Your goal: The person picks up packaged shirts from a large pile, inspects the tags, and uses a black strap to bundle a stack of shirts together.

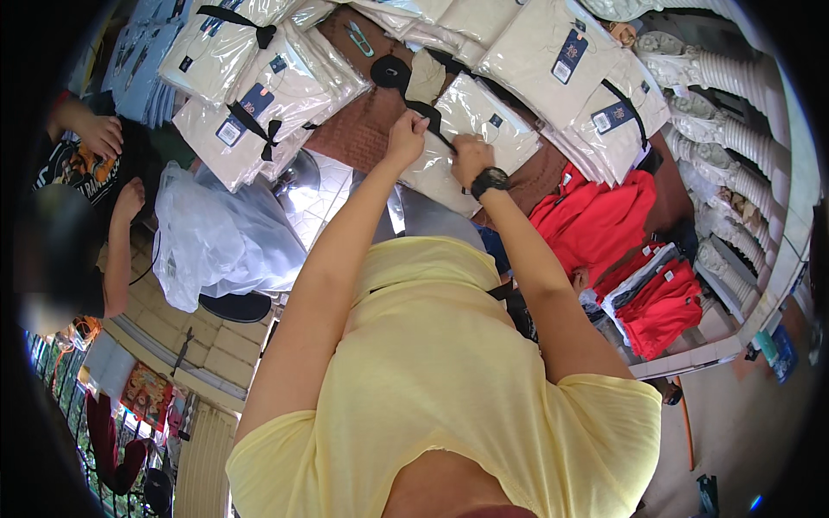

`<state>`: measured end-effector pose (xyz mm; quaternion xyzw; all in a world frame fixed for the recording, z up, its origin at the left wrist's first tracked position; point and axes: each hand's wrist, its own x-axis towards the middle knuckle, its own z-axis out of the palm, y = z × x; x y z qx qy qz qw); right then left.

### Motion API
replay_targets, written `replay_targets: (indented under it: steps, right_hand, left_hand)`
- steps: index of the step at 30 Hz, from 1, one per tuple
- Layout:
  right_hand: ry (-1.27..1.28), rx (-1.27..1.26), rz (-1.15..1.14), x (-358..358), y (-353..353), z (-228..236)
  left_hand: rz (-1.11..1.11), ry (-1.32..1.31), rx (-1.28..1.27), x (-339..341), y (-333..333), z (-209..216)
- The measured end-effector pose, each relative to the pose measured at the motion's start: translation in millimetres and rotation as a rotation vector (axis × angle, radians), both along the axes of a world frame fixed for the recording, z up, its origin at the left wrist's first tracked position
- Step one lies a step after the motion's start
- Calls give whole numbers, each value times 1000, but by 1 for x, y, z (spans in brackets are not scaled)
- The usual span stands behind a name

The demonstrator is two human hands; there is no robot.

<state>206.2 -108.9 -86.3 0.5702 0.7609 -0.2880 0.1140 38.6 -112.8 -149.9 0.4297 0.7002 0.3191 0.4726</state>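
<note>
A black fabric ribbon [427, 110] runs from its roll [390, 72] over a clear-bagged, folded beige garment [485, 112] on the brown table. My left hand [406, 138] is closed, pinching the ribbon just above the package's left side. Wearing a black watch, my right hand [472, 162] is closed at the ribbon's other stretch, over the near part of the package. The fingertips of the right hand are partly hidden. Turquoise thread snips [359, 40] lie on the table beyond the roll.
Bagged beige garments tied with black ribbon stand in stacks left [250, 121] and right [596, 95]. Red clothes [596, 216] are heaped at the right, beside white balusters [734, 129]. At the left hang clear plastic bags [216, 233], near another person's hands [102, 136].
</note>
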Motion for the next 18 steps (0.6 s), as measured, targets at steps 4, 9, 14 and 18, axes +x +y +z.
replay_targets:
  steps: [4,9,14,18]
  right_hand:
    - [-198,-178,-129,53,-2,26]
    - [32,-145,-297,132,-66,-34]
    - [229,-267,-541,115,-50,7]
    - [244,307,-291,65,-26,23]
  left_hand:
    - [77,19,-82,12,13,12]
    - [146,10,-78,22,9,-17]
    - [177,-109,-116,18,3,-27]
    - [144,-154,-157,13,5,-30]
